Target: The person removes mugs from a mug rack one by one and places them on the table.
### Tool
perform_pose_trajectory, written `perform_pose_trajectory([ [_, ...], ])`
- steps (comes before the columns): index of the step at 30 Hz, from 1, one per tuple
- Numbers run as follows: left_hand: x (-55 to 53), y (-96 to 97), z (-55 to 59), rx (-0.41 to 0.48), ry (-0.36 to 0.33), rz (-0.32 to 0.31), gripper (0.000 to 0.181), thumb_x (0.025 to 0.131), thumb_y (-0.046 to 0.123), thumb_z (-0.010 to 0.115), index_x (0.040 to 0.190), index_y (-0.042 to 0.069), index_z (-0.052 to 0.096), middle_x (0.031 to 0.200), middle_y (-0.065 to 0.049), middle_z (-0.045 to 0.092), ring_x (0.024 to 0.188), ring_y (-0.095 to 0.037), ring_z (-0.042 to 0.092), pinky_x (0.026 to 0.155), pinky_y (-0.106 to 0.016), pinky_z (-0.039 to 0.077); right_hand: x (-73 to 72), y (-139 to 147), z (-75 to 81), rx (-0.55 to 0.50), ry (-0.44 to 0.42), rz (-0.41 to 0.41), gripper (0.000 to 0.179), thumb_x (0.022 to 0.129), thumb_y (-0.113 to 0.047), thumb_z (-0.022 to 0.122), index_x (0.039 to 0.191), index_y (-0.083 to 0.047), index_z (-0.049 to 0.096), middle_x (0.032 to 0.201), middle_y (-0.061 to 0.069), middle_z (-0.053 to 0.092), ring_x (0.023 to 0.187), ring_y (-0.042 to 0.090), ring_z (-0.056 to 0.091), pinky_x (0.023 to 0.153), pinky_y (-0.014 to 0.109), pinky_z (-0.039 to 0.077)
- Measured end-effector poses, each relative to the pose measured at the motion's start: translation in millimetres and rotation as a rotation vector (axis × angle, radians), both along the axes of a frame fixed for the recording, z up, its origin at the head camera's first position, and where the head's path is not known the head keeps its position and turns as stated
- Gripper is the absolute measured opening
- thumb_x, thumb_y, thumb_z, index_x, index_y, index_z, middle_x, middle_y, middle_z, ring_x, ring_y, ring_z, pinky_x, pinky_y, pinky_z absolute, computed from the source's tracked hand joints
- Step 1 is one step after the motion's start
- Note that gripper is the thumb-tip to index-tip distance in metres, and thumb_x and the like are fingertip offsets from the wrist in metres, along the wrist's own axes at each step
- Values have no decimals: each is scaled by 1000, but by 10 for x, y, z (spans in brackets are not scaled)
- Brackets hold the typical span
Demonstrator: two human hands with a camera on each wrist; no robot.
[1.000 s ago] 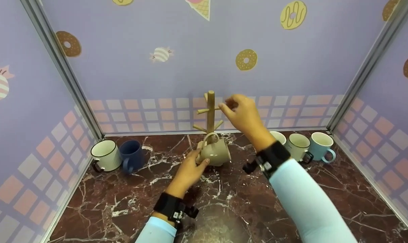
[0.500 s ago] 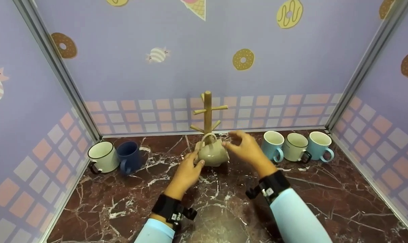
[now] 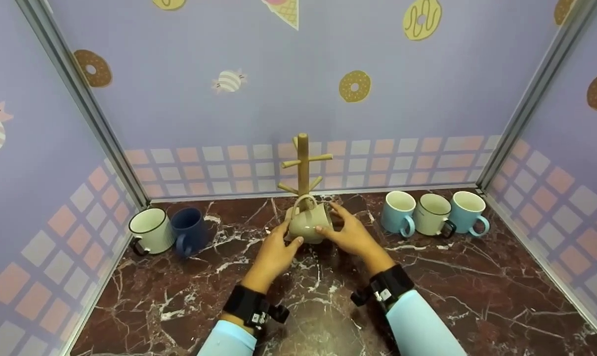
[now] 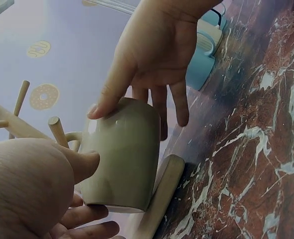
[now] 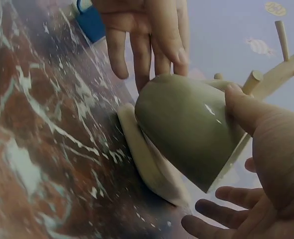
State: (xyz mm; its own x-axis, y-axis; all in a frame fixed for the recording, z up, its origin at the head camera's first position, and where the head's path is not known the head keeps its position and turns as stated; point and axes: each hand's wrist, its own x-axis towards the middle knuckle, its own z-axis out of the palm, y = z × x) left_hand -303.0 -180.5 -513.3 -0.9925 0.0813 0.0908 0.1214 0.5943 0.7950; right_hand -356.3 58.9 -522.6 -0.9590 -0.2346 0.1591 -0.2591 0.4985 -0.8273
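An olive-beige mug [image 3: 308,225] lies on its side in front of the wooden mug tree [image 3: 303,170], its handle upward and its mouth toward the right. My left hand [image 3: 275,252] grips the base end, thumb on the near wall. At the mouth end is my right hand [image 3: 355,238], with its thumb pressing the wall and its other fingers spread around the far side of the rim. In the left wrist view, the mug [image 4: 122,154] is tilted close over the tree's wooden base [image 4: 162,194]. The mug's inside is hidden.
To the left stand a white mug [image 3: 151,230] with a black handle and a dark blue mug [image 3: 190,230]. A light blue mug [image 3: 397,212], a cream mug [image 3: 431,215] and another light blue mug [image 3: 466,212] line up at the right. Patterned walls enclose the marbled tabletop [image 3: 180,306].
My right hand has come down from the tree's upper right peg to the mug's mouth end, its thumb now on the wall. My left hand has kept its grip; the mug has hardly moved.
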Motion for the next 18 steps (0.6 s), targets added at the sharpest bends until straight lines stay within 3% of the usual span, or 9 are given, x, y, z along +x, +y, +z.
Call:
perform_pose_trajectory([
  [4,11,-12,3,9,-2,-3,72,112,29,72,171,-1,44,173,-31,49,157,-51,53,135,-65,41,-8,-73,-32,-64,-5,12,94,104,-39,85,177,-6,36,169,28,56,148,48,64,126,66,52],
  [11,17,-9,16,10,-6,1,72,112,33,72,171,-1,45,173,-30,49,157,-51,54,134,-66,42,-11,-140,-46,-158,-29,-49,93,99,-34,90,174,-5,43,159,25,66,142,43,69,121,60,58],
  [18,23,7,53,41,-6,12,72,112,36,72,169,-2,48,170,-31,52,153,-51,58,131,-66,46,-4,-155,-26,-158,-22,-95,86,97,-36,92,165,2,54,150,27,72,135,44,73,116,56,62],
])
